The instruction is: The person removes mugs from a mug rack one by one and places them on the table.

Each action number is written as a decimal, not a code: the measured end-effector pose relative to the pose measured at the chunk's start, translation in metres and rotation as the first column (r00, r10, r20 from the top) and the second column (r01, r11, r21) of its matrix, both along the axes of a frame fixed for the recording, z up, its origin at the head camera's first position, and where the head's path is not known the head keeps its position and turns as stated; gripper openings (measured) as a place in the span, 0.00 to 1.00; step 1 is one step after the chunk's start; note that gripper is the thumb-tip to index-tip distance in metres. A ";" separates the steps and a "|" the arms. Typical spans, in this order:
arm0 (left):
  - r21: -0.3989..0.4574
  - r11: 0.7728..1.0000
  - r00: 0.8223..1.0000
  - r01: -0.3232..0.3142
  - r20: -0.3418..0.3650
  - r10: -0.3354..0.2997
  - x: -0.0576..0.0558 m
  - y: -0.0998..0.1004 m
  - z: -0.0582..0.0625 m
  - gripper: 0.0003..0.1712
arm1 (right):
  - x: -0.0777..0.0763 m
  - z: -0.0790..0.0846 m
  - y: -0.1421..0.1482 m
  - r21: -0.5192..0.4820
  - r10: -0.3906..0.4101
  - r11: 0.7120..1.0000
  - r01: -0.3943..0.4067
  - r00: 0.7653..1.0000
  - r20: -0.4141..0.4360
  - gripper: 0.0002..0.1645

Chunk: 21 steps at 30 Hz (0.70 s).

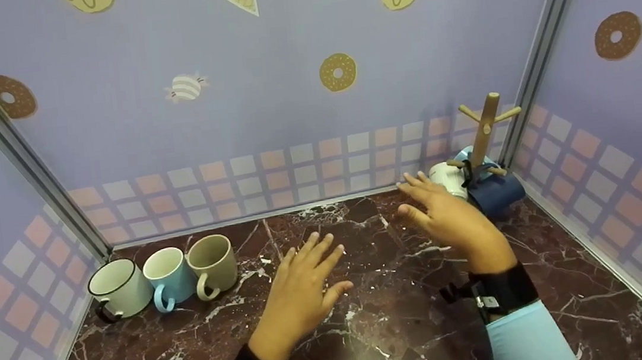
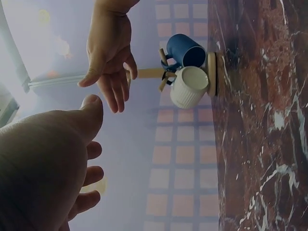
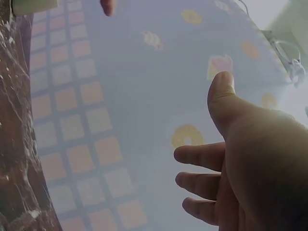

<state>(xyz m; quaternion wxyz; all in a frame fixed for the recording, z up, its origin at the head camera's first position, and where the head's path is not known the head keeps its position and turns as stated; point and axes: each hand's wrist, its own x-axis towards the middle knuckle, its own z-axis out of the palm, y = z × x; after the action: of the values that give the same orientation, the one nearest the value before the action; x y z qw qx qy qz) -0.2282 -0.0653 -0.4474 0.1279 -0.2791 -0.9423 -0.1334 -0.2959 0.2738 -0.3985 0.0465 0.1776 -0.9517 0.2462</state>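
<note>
Both hands hover above the dark marbled table with fingers spread, holding nothing. In the head view my left hand [image 1: 303, 292] is near the middle, to the right of three mugs standing in a row. Those are a white mug with a black rim [image 1: 121, 290], a light blue mug [image 1: 170, 276] and a beige mug [image 1: 214, 266]. My right hand [image 1: 447, 214] is just left of a wooden mug tree [image 1: 486, 130] and overlaps its mugs in this view. On the tree's lower pegs hang a white mug [image 2: 190, 86] and a dark blue mug [image 1: 498, 192]; something light blue [image 1: 464, 155] shows behind.
The mug tree's upper pegs [image 1: 508, 114] carry no mugs. Lilac wall panels [image 1: 290, 111] with sweets and a checkered band enclose the table [image 1: 374, 341] at the back and both sides. Metal posts [image 1: 540, 55] stand in the corners.
</note>
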 end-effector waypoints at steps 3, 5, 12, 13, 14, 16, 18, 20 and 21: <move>-0.012 1.000 1.000 0.016 0.023 -0.016 0.001 0.003 -0.002 0.43 | -0.002 0.001 0.009 -0.002 -0.020 1.000 0.020 1.000 -0.001 0.44; -0.024 0.999 0.999 0.029 0.032 -0.028 0.002 0.006 -0.003 0.44 | -0.003 0.002 0.014 -0.003 -0.027 1.000 0.027 1.000 0.003 0.44; -0.077 0.994 0.994 0.075 0.086 -0.069 0.007 0.017 -0.008 0.45 | -0.007 0.004 0.031 0.000 -0.052 0.999 0.052 0.999 0.012 0.47; -0.086 0.993 0.992 0.083 0.097 -0.074 0.008 0.019 -0.009 0.45 | -0.008 0.004 0.033 0.002 -0.055 0.998 0.055 0.998 0.013 0.47; -0.092 0.992 0.991 0.092 0.106 -0.082 0.009 0.020 -0.011 0.45 | -0.008 0.004 0.036 0.001 -0.058 0.998 0.058 0.998 0.013 0.47; -0.096 0.989 0.987 0.111 0.124 -0.099 0.010 0.023 -0.013 0.46 | -0.010 0.003 0.041 -0.008 -0.066 0.998 0.066 0.998 0.014 0.47; -0.099 0.986 0.983 0.133 0.143 -0.118 0.011 0.026 -0.016 0.46 | -0.011 0.002 0.046 -0.017 -0.083 0.996 0.083 0.997 0.005 0.46; -0.099 0.984 0.979 0.151 0.151 -0.135 0.012 0.028 -0.019 0.47 | -0.013 0.002 0.050 -0.028 -0.109 0.994 0.109 0.994 -0.016 0.45; -0.105 0.982 0.978 0.157 0.156 -0.140 0.013 0.029 -0.020 0.47 | -0.015 0.002 0.052 -0.030 -0.124 0.992 0.123 0.992 -0.034 0.44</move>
<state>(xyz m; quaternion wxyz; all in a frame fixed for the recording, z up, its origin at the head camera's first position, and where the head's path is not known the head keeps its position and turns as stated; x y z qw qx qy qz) -0.2153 -0.0360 -0.4675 0.0306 -0.3450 -0.9319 -0.1077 -0.3108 0.3256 -0.3962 0.0814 0.1222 -0.9563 0.2530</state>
